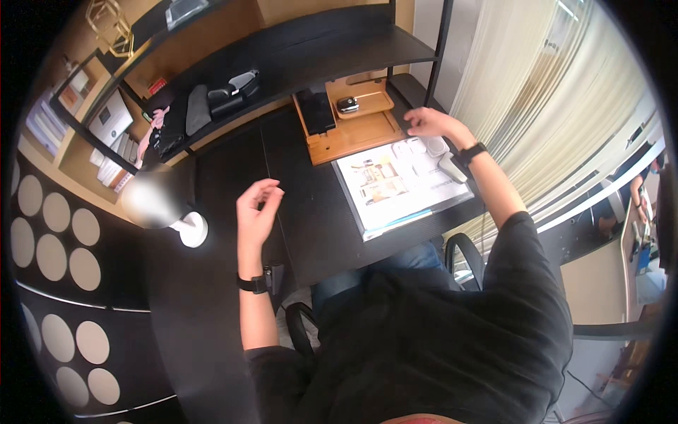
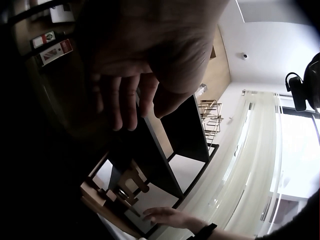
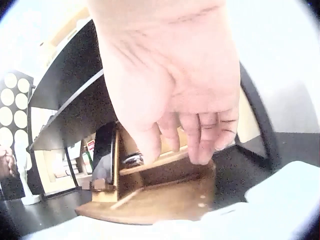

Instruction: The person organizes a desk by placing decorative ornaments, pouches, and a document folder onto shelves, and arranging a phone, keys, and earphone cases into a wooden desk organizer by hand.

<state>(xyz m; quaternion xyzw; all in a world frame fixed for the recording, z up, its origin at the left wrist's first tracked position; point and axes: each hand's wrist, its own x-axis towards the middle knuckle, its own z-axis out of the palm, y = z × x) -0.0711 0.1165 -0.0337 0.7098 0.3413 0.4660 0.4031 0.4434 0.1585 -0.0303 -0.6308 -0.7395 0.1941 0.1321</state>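
My left hand point(image 1: 258, 212) hovers over the black desk point(image 1: 212, 177), its fingers loosely bent and holding nothing. Beyond the papers, my right hand point(image 1: 432, 124) hangs in the air at the right edge of the wooden desk organizer point(image 1: 353, 136), fingers relaxed, palm bare in the right wrist view. A black slab point(image 1: 316, 111) leans on the organizer's left side, and a small shiny dark item point(image 1: 347, 104) lies in its raised tray. Nearer to me is a printed sheet point(image 1: 381, 184) on a stack, with several small white items point(image 1: 417, 148) and a pale grip-shaped device point(image 1: 452, 168) on top.
A white lamp point(image 1: 192, 230) stands at the left. Across the back runs a black raised shelf point(image 1: 339, 56) carrying a grey pouch point(image 1: 198, 109) and black cases point(image 1: 236, 92). Pale curtains point(image 1: 537, 92) hang at the right, and a chair armrest point(image 1: 462, 258) is by the desk edge.
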